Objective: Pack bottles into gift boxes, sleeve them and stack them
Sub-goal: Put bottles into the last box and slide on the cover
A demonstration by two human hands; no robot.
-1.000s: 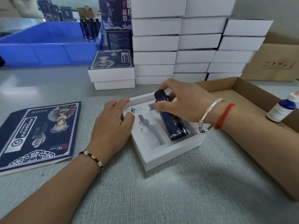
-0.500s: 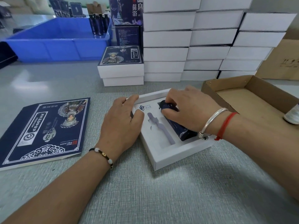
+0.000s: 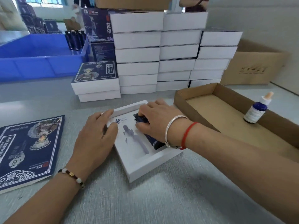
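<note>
An open white gift box (image 3: 145, 165) lies in front of me on the grey table. A dark blue bottle (image 3: 152, 141) lies in the right slot of its white insert; the middle slot (image 3: 137, 139) is empty. My right hand (image 3: 155, 122) lies over the bottle with curled fingers on its cap end and hides most of it. My left hand (image 3: 95, 139) rests flat on the box's left edge. A flat dark blue printed sleeve (image 3: 25, 151) lies to the left. Sleeved boxes (image 3: 95, 81) are stacked behind.
Tall stacks of white boxes (image 3: 161, 52) stand at the back. A shallow cardboard tray (image 3: 226, 113) on the right holds a small blue dropper bottle (image 3: 257, 110). A blue plastic crate (image 3: 40, 59) with several dark bottles (image 3: 75, 39) stands at the back left. A cardboard carton (image 3: 252, 68) stands far right.
My right hand has lowered the blue bottle from tilted up to lying down in the box's right slot. My left hand has stayed on the box's left edge.
</note>
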